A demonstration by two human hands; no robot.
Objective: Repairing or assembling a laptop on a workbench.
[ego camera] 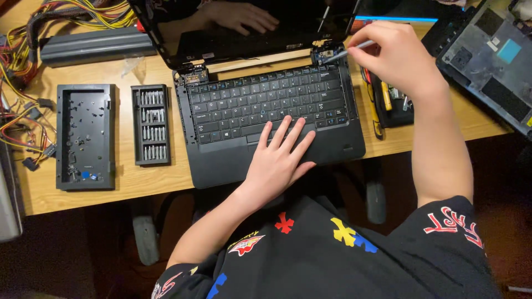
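1. Silver screwdriver pinched in the curled right hand, its tip at the laptop's right hinge.
2. Left hand lies flat, fingers spread, holding nothing, on the black laptop palm rest at the bench's near edge.
3. Bit case and black tray sit toward the left edge; a blue square label marks the grey panel at the right corner.

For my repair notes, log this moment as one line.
left hand: flat on laptop palm rest | right hand: screwdriver tip at right hinge | bit set: left
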